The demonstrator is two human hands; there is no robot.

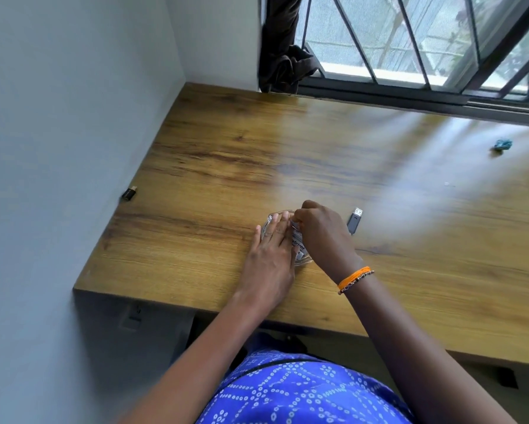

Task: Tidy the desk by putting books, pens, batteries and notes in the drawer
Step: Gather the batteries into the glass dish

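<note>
Nearest, our left hand (267,264) lay flat, fingers straight, pressing on a clear plastic battery pack (296,243) on the brown wood-grain desk (195,166). Our right hand (321,234), its grip clenched, pinched the pack's printed label. Just beside it lay a grey USB stick (355,220); farther off, near the window (410,41), sat a crumpled teal scrap (502,145).

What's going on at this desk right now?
A person at a wooden desk works over a clear glass dish. The left hand rests flat on it while the right hand pinches a battery inside. A USB stick lies just right of them.
</note>
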